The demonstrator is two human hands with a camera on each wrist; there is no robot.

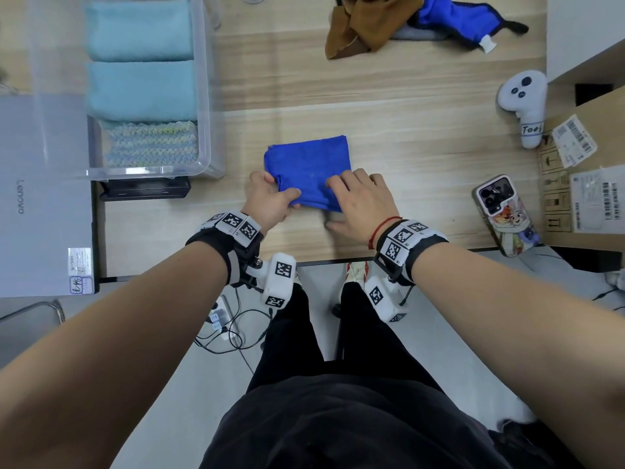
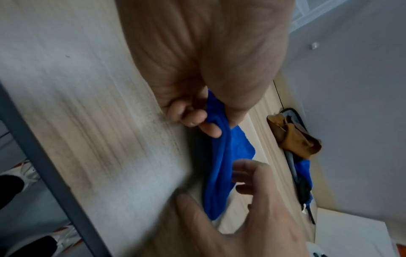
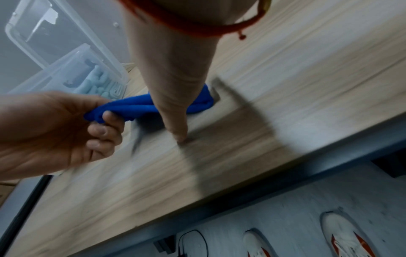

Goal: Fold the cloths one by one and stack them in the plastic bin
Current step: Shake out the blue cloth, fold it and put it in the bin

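Observation:
A blue cloth (image 1: 306,170), folded into a rough square, lies mid-table. My left hand (image 1: 270,198) pinches its near left corner; the left wrist view has fingers and thumb (image 2: 204,121) curled round that blue edge (image 2: 219,173). My right hand (image 1: 362,198) rests on the near right part with relaxed fingers on top and the thumb (image 3: 178,128) down on the wood. The clear plastic bin (image 1: 206,96) stands at the left and holds two folded light blue cloths (image 1: 138,59) and a knitted pastel one (image 1: 152,143). Unfolded brown (image 1: 365,25) and blue (image 1: 453,15) cloths lie heaped at the far edge.
A closed grey laptop (image 1: 40,198) lies left of the bin. A white controller (image 1: 524,106), a phone (image 1: 507,214) and a cardboard box (image 1: 588,184) crowd the right side. The table's front edge (image 1: 338,262) runs just behind my wrists.

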